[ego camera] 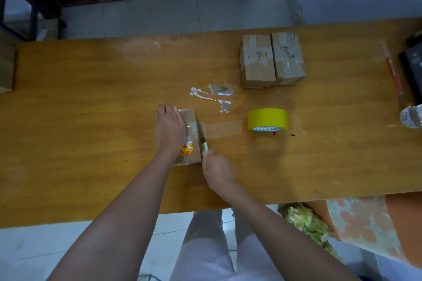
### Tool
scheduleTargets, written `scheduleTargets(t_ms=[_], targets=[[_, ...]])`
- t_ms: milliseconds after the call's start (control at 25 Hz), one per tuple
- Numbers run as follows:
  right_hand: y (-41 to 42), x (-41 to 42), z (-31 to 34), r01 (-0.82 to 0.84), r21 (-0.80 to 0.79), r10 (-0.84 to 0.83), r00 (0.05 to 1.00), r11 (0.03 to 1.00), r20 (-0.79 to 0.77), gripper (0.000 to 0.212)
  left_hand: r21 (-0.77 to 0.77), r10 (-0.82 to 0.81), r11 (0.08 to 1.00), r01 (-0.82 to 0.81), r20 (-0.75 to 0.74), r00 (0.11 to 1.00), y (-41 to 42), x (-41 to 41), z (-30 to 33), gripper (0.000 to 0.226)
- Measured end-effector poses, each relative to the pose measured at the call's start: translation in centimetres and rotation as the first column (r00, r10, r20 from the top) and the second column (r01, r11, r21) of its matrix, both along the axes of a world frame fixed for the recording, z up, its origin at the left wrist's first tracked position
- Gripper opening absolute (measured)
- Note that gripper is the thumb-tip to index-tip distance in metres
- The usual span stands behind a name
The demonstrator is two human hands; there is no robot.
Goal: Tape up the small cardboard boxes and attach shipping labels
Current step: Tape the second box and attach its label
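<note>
While the left hand point(170, 129) lies flat, fingers straight, pressing down on the small cardboard box point(188, 143), the right hand point(217, 170) grips the pale green handle of a knife point(202, 139), fingers curled around it.

Item, box: under the left palm, just left of the right hand, on the wooden tabletop point(91, 121); orange printed mark on its near end.

Item, knife: blade points away from the right hand, lying along the box's right edge where a strip of clear tape point(222, 128) leaves the box.

Item, tape strip: runs from the box across the tabletop, beyond and right of the right hand, toward the yellow tape roll point(267, 118).

Item, tape roll: well right of both hands, resting on its flat side.

Item, two taped boxes point(271, 59): side by side, touching, far beyond the right hand.

Item, torn paper scraps point(212, 96): just beyond the left hand's fingertips, to the right.
</note>
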State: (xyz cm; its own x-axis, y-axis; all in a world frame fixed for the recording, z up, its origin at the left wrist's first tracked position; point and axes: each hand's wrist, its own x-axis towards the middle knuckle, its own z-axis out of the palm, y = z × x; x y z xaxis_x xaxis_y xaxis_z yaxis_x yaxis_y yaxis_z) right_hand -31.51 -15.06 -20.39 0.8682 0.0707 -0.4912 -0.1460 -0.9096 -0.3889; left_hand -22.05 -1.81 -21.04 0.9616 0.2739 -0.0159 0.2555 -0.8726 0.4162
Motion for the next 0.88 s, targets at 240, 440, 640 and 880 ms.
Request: scheduleTargets(t_ms=[240, 440, 640, 880], targets=[[-0.4, -1.4, 0.9, 0.236, 0.077, -0.242, 0.968, 0.969, 0.066, 0.033, -0.120, 0.016, 0.993, -0.014, 0.021, 1.000, 0.6, -0.3, 0.0, 0.034], [-1.7, 8.3, 1.0, 0.199, 0.012, -0.195, 0.946, 0.980, 0.259, 0.037, -0.248, 0.035, 0.968, -0.029, 0.020, 0.999, 1.5, -0.4, 0.1, 0.035], [-2.9, 15.5, -0.7, 0.075, -0.107, -0.041, 0.957, 0.991, 0.286, 0.038, -0.257, 0.029, 0.966, -0.018, 0.037, 0.999, 1.6, -0.4, 0.0, 0.034], [-2.5, 12.9, 0.8, 0.263, 0.173, -0.308, 0.888, 0.949, 0.341, 0.035, -0.284, 0.036, 0.958, -0.028, 0.026, 0.999, 1.7, -0.3, 0.0, 0.035]])
